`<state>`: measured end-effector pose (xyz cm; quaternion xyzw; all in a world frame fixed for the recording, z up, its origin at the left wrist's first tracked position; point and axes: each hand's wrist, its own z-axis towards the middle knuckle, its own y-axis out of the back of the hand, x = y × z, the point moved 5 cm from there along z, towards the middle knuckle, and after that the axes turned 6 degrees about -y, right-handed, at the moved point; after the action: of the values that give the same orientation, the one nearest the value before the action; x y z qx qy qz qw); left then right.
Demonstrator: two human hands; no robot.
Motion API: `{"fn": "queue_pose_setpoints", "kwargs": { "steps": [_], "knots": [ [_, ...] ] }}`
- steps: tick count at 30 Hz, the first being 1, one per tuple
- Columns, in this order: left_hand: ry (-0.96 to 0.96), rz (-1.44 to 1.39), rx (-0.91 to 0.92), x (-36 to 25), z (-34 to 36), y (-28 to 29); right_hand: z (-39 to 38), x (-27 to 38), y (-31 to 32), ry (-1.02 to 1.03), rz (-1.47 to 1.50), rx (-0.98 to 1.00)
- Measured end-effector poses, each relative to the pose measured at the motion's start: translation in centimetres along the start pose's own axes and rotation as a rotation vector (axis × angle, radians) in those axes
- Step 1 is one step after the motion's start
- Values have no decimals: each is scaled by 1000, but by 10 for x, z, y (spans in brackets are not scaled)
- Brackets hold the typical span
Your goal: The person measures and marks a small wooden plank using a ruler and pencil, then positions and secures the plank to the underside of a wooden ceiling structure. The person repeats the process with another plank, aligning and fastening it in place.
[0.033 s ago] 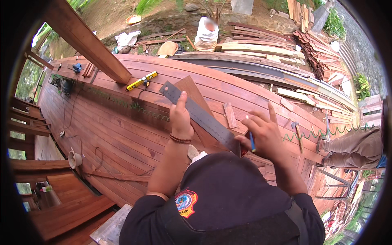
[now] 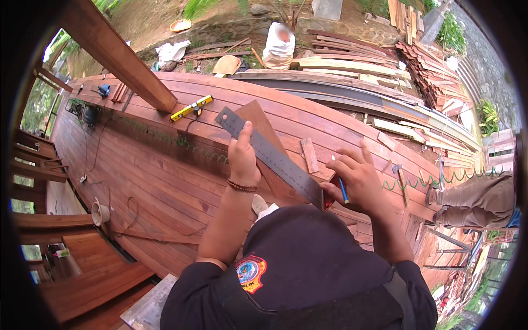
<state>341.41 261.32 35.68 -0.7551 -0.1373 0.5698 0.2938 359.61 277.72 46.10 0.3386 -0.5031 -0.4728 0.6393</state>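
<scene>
My gray metal ruler [image 2: 283,171] goes slantwise over the brown board [image 2: 267,130], right in front of me. My left hand [image 2: 243,159] is on the left side of the board, curled closed on the ruler. Its thumb is on top, and I can't see where all its other fingers go. My right hand [image 2: 355,179] is to the right of the board, at the near end of the ruler. It is partly curled, with a blue pencil [image 2: 344,190] tucked in its fingers and one finger sticking up. Its thumb is close to the end of the ruler, but I can't tell how hard it presses. Just right of the board, a little wood piece [image 2: 309,155] lies on the red-brown deck [image 2: 165,192]. Left of the board there is a yellow level [image 2: 191,108], and past that a big wooden post [image 2: 124,52]. Well to the right of the board is a tool with a wooden handle [image 2: 403,187], and farther right are someone's legs in brown pants [image 2: 476,202]. Beyond the far end of the board, a person in white [image 2: 279,49] is near long piles of wood [image 2: 352,66].
</scene>
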Motion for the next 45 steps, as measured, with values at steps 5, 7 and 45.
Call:
{"fn": "queue_pose_setpoints", "kwargs": {
  "steps": [5,7,45],
  "knots": [
    [-2,-39,73,6,14,-3,1,-12,-27,-162,327,264],
    [95,-159,97,11,10,-4,-2,-5,-37,-221,361,268],
    [107,-232,176,1,-14,16,-9,21,-69,-178,356,32]
  ]
}}
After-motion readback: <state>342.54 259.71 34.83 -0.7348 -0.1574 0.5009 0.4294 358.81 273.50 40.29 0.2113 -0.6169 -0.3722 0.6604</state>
